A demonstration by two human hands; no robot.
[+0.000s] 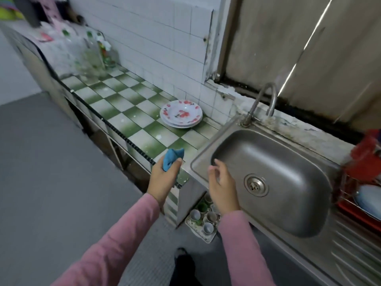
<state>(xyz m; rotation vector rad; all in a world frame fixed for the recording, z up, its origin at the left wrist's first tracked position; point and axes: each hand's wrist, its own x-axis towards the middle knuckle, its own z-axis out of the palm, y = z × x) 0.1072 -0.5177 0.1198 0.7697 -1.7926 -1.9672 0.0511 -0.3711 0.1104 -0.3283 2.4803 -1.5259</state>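
left hand (162,178) clutching a bunched blue cloth (172,158) at frame centre, right hand (221,183) loose and empty beside the sink (288,219), floral plates (181,114) above

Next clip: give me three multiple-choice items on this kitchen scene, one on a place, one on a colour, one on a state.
1. Where does the stack of plates stand?
A) on the floor
B) on the checkered counter
C) on a chair

2. What colour is the cloth?
A) blue
B) yellow
C) white

3. How is the right hand?
A) gripping a knife
B) holding a spoon
C) open, holding nothing

Key:
1 B: the plates sit on the green-and-white tiles by the wall.
2 A: the cloth gripped by the left hand is plainly blue.
3 C: its fingers are loosely spread over the near left corner of the sink, around nothing.
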